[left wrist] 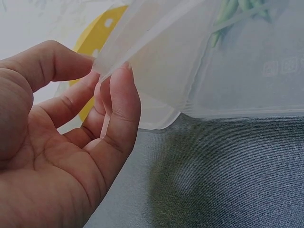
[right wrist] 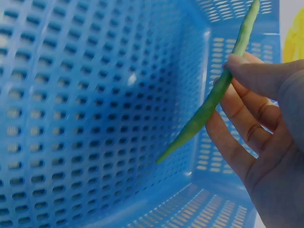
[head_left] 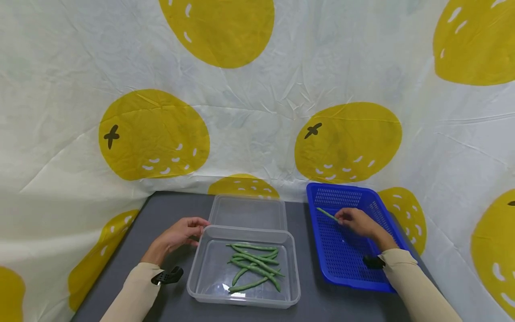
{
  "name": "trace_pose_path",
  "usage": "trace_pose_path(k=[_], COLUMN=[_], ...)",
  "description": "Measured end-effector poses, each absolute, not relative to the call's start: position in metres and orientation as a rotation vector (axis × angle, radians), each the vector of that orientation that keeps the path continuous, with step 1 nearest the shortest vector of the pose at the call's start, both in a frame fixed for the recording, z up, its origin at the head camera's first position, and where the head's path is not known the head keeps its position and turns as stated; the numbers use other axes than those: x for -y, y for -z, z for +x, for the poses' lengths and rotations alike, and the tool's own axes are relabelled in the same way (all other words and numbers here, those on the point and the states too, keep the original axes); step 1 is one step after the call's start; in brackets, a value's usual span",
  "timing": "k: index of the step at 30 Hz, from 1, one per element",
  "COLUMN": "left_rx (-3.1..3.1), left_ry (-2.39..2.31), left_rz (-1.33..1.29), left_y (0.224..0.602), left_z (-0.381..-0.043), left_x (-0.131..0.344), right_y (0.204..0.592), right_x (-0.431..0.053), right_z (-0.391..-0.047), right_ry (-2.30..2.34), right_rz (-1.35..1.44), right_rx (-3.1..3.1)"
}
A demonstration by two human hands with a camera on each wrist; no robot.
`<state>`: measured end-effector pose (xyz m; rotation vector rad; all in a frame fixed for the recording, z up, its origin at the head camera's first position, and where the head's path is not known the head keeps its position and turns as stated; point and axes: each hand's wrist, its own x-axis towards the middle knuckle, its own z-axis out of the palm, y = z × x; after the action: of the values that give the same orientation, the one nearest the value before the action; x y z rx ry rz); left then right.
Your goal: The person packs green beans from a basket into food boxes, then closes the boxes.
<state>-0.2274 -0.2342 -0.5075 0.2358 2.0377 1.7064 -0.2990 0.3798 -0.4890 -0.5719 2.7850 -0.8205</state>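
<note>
A clear plastic container [head_left: 245, 302] stands in the middle of the table with several green beans [head_left: 257, 266] lying crossed inside. My left hand [head_left: 181, 235] is at its far left corner. In the left wrist view, thumb and fingers pinch the container's translucent rim [left wrist: 137, 40]. Over on the right, my right hand [head_left: 358, 222] is inside the blue perforated basket [head_left: 318, 250], above its floor. It pinches a single green bean [right wrist: 204, 114] between thumb and fingers, the bean's thin tip pointing down and left in the right wrist view.
Behind the container lies a flat clear lid [head_left: 247, 210] on the dark grey table [head_left: 307, 308]. A white cloth [head_left: 257, 147] with yellow fruit prints hangs at the back and along both sides. Apart from the held bean, no other beans show in the basket.
</note>
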Motion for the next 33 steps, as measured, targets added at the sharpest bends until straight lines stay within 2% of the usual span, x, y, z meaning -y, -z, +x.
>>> trace_pose_path(k=[17, 33], left_rx=[-2.041, -2.038], left_ry=[-1.697, -1.695], left_rz=[0.252, 0.265], left_y=[0.507, 0.505], left_z=[-0.228, -0.228], left_x=[0.235, 0.235], right_y=[0.453, 0.436], right_x=[-0.355, -0.322], right_z=[-0.281, -0.275], right_ry=[1.026, 1.093], right_rz=[-0.659, -0.786], right_rx=[-2.746, -2.708])
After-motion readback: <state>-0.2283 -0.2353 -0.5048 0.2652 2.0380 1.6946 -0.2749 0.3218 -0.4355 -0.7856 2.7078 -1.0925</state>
